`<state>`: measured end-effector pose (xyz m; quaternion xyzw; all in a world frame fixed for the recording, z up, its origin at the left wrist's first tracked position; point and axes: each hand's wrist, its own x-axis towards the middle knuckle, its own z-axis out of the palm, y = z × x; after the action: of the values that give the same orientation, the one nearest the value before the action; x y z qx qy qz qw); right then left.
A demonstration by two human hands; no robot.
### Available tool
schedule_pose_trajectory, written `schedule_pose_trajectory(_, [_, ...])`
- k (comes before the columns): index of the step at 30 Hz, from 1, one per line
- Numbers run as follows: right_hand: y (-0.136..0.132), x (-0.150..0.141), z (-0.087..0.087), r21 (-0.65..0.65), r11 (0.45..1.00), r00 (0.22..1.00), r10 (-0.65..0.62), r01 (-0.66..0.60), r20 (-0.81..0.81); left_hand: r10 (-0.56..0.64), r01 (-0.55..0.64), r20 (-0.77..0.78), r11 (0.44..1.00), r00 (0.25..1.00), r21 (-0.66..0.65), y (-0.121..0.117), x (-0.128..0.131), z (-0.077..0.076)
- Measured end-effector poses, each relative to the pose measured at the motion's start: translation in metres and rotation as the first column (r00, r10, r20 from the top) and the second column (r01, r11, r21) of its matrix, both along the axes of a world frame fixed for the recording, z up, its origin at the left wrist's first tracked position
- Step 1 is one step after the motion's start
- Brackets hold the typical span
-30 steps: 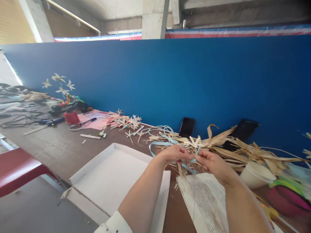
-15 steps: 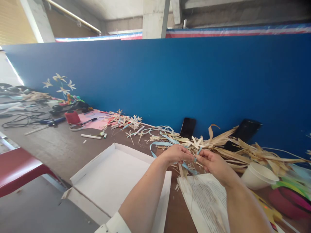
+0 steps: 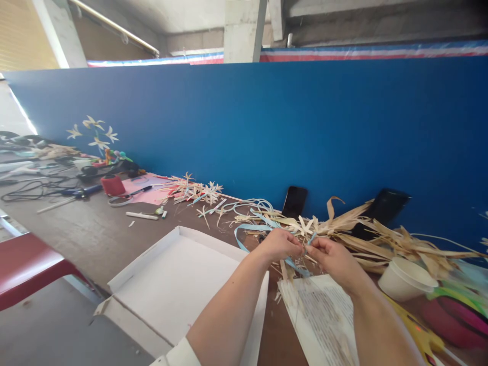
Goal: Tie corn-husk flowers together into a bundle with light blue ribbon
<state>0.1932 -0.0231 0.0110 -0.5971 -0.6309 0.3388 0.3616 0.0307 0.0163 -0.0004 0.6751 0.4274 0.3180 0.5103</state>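
My left hand (image 3: 282, 245) and my right hand (image 3: 331, 258) meet fingertip to fingertip above the cluttered table, both closed in a pinch. Between them is the thin stem of a pale flower (image 3: 306, 225) made of dried husk strips, its petals showing just above the fingers. Light blue ribbon (image 3: 312, 237) wraps the stem at my right fingertips. More blue ribbon (image 3: 298, 267) hangs or lies under the hands; whether it is the same piece I cannot tell. The exact grip of each finger is partly hidden.
An open white box lid (image 3: 179, 284) lies left of my forearm, a printed sheet (image 3: 320, 310) between the arms. Dried husks (image 3: 400, 244), a phone (image 3: 295, 202), a white cup (image 3: 407, 278) and a yellow glue gun (image 3: 414, 328) surround the right side. Finished flowers (image 3: 209, 193) lie farther left.
Both hands stay together at the stem, with only slight finger movement. The blue ribbon between the fingertips shows less than before. The camera view has shifted a little.
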Motion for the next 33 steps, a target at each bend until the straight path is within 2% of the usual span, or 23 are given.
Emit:
schedule_pose_trajectory(8, [0.001,-0.003,-0.001,0.029,0.998,0.999,-0.050,0.050,-0.003,0.041,-0.040,-0.014,0.998,0.999,0.042,-0.001,0.001,0.001])
schedule_pose_trajectory(15, [0.001,-0.010,0.003,0.103,0.990,0.992,-0.103,0.096,0.067,0.081,-0.080,-0.009,0.993,0.997,0.083,0.000,0.002,0.002])
schedule_pose_trajectory(19, [0.003,-0.006,-0.001,0.072,0.993,0.993,-0.099,0.094,0.059,0.091,-0.089,-0.019,0.994,0.996,0.065,0.000,0.002,0.003])
schedule_pose_trajectory(26, [0.004,0.000,-0.004,-0.034,0.999,0.996,-0.044,0.042,-0.076,0.098,-0.098,-0.022,0.995,0.995,-0.001,-0.001,0.000,0.003])
schedule_pose_trajectory(33, [0.004,-0.004,-0.003,-0.003,0.996,0.993,-0.089,0.089,-0.080,0.075,-0.075,-0.020,0.997,0.997,0.016,0.000,-0.001,0.004])
